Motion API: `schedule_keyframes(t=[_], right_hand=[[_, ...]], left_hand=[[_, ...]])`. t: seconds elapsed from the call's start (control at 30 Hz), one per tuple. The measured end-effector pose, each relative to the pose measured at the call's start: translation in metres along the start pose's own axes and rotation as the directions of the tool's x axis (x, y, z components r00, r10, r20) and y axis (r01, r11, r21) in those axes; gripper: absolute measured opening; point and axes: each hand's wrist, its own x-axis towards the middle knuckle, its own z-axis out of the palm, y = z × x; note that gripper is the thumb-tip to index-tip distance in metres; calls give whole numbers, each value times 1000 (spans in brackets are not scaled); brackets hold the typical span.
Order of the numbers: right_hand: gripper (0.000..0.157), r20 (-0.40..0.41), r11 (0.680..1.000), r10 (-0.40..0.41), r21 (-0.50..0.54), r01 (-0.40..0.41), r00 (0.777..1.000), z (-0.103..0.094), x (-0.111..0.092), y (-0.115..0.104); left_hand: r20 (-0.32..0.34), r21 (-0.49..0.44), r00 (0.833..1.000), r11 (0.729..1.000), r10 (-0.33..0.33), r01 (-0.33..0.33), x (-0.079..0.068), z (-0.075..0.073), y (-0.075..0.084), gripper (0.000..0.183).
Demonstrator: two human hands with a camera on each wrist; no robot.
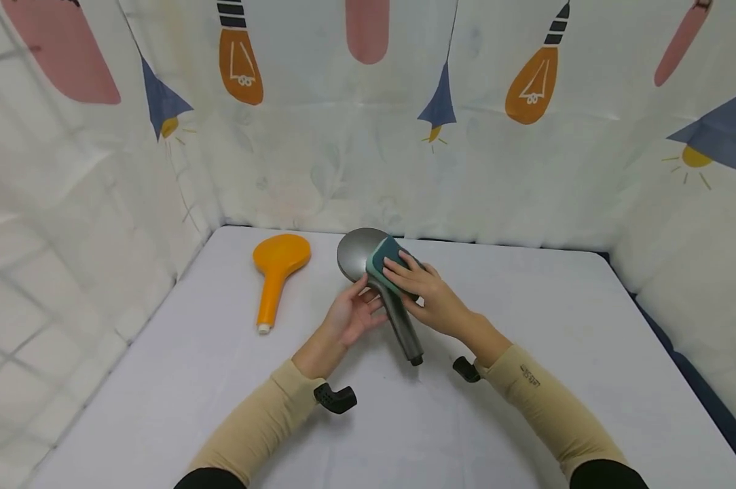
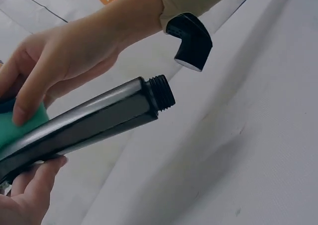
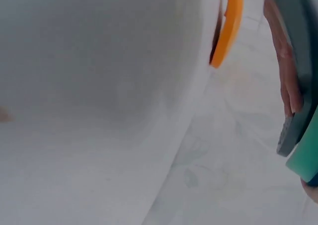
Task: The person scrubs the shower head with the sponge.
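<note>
A dark grey shower head [image 1: 356, 251] is held above the table at a slant, its round face end pointing away and its threaded handle end [image 2: 163, 93] toward me. My left hand [image 1: 354, 318] supports it from beneath at the neck, thumb by the head and fingers under the handle. On top, my right hand [image 1: 432, 293] grips a green sponge [image 1: 385, 258] with a darker upper side and presses it to where the head meets the handle. In the right wrist view, the sponge [image 3: 307, 153] lies against the grey shower head's edge.
An orange shower head [image 1: 274, 275] with a white connector lies on the white table [image 1: 527, 421], left of my hands. White curtains [image 1: 356, 163] printed with lamps and bulbs stand behind the table and at both sides. Small black cameras [image 1: 335, 399] sit on both wrists.
</note>
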Motion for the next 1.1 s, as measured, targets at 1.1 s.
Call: schedule_keyframes(t=[1.1], right_hand=[[66, 193, 849, -343, -356, 391, 919, 5, -22, -14]], left_hand=[[-133, 45, 989, 997, 68, -62, 5, 7, 11, 39]])
